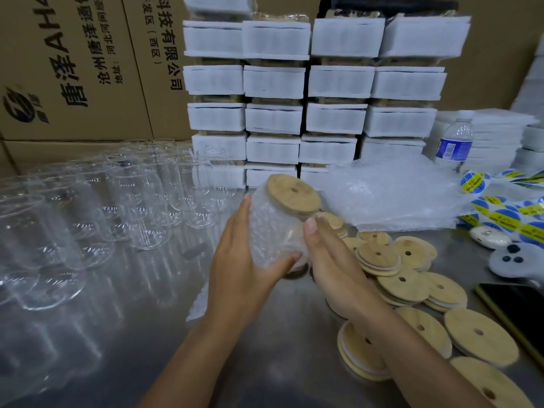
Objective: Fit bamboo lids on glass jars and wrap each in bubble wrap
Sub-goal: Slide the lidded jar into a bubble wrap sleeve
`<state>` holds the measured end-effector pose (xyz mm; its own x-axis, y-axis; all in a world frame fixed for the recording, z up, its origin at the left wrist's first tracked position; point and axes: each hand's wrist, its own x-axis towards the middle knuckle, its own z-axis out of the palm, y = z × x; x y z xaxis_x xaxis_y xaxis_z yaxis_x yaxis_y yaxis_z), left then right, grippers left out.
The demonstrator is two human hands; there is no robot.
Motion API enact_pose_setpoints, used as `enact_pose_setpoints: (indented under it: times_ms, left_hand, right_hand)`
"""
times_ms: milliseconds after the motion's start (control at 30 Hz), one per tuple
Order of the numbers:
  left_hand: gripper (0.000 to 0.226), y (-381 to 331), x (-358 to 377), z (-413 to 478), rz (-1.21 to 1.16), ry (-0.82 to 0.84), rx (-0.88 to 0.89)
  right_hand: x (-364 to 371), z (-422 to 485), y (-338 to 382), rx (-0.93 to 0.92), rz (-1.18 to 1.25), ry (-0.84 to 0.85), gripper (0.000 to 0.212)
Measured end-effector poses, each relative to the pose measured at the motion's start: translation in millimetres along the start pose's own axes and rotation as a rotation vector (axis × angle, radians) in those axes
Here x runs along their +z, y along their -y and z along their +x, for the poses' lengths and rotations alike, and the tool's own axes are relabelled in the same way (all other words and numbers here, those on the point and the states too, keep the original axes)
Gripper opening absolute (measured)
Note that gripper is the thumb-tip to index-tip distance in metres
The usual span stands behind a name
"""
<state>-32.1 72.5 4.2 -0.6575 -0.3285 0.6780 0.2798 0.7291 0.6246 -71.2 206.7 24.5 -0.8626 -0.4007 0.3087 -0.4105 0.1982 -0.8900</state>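
We held the wrapped jar (273,231), likely fragile and slippery, by its body: left hand (235,263) clasped round it, right hand (332,260) pressing flat-fingered.

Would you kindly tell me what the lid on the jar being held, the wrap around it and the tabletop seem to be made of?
The lid: pale bamboo or wood, matte, with faint grain and a drilled hole. The wrap: clear plastic bubble film, its small cells glinting. The tabletop: probably brushed metal, grey with a soft sheen and blurred reflections of the glasses.
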Motion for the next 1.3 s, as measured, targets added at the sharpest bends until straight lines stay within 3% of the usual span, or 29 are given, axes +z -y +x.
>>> enact_pose_setpoints:
  times_ms: [100, 267, 467, 633, 733, 833, 1000, 1167, 1233, 1300]
  left_hand:
    - [0.097, 3, -5, 5, -0.126, -0.017, -0.086]
    - [0.085, 1, -10, 9, -0.37, -0.05, -0.15]
    - [0.04, -1, -15, 14, -0.561, -0.108, -0.229]
    - [0.047, 0, -18, 16, -0.744, -0.116, -0.393]
    - [0.035, -4, -20, 15, -0.772, -0.06, -0.395]
    - [0.038, -7, -23, 15, -0.844, -0.037, -0.391]
    - [0.093, -12, -27, 17, -0.94, 0.011, -0.427]
    - [0.087, -12, -26, 16, -0.904, 0.012, -0.492]
    - [0.074, -13, -25, 15, -0.909, 0.029, -0.478]
    - [0.055, -14, -23, 15, -0.94, 0.063, -0.445]
  right_hand:
    - [-2, -1, 4, 0.003, -0.033, 0.016, 0.064]
    - [-5, -3, 12, -0.098, 0.127, 0.111, 0.036]
    - [-2, -2, 2, -0.137, 0.147, 0.065, 0.08]
    - [4, -2, -4, -0.279, -0.013, 0.007, 0.058]
    - [7, -2, -2, -0.301, -0.034, -0.01, 0.062]
    - [10, -1, -1, -0.317, 0.026, 0.012, 0.065]
    - [13, -3, 2, -0.356, 0.145, 0.091, 0.073]
    - [16, -7, 1, -0.292, 0.252, 0.066, 0.097]
    - [17, -7, -1, -0.208, 0.327, 0.046, 0.111]
    - [18, -7, -3, -0.161, 0.424, 0.069, 0.1]
